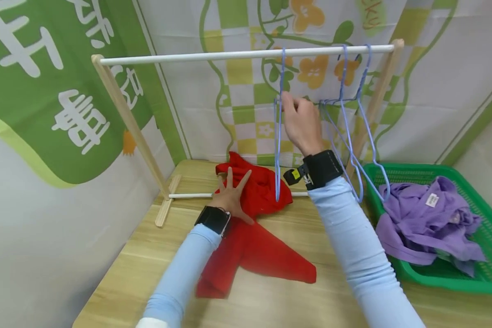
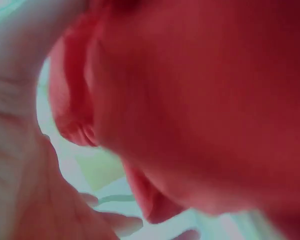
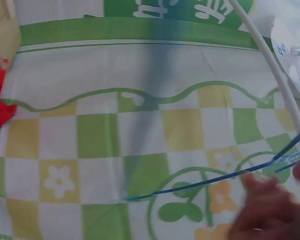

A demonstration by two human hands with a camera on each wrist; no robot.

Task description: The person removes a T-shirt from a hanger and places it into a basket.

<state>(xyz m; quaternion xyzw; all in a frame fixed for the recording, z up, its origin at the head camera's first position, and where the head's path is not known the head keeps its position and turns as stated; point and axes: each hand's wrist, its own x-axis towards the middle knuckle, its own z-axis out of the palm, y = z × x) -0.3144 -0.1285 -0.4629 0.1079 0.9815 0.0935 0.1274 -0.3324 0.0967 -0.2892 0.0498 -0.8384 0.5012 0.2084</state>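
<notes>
A red long-sleeved garment lies rumpled on the wooden table, one sleeve stretched toward the right. My left hand is spread over it with the fingers apart; how firmly it touches the cloth cannot be told. In the left wrist view, red cloth fills most of the frame beside the palm. Higher up, my right hand pinches a thin blue-purple hanger just below its hook, which hangs on the white rail. That hanger and the blurred fingers also show in the right wrist view.
Two more hangers hang near the rack's right wooden post. A green basket with a purple garment stands on the right. The rack's lower white bar crosses behind the left hand. A patterned cloth backdrop stands behind.
</notes>
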